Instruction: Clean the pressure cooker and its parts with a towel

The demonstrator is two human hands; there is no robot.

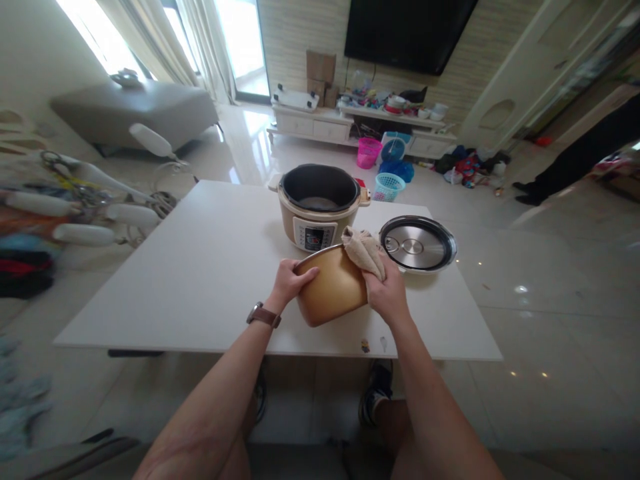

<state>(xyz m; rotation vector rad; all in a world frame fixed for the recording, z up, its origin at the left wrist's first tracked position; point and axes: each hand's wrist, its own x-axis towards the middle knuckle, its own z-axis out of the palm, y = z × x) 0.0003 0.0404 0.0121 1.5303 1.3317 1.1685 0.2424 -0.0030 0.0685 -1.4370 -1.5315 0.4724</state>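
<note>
Clearly, from my remote seat, I saw the left hand [290,280] curled round the inner pot [333,293], fingers wrapped over its rim and thumb lying along the smooth wall. The pot was a rounded, gold-brown metal bowl with a dull sheen, tipped on its side near the front edge of the flat white table [200,267], its mouth turned away from me. The right hand [387,293] was closed on a soft, crumpled beige cloth [364,252], pressing it against the pot's right side and rim. A brown strap watch [263,315] sat on the left wrist. Just behind the pot stood a squat, cylindrical beige cooker [317,213] with a dark, matte hollow inside and a small control panel on its front. To its right a round lid [417,243] of brushed steel with a dark rim lay flat on the table.
</note>
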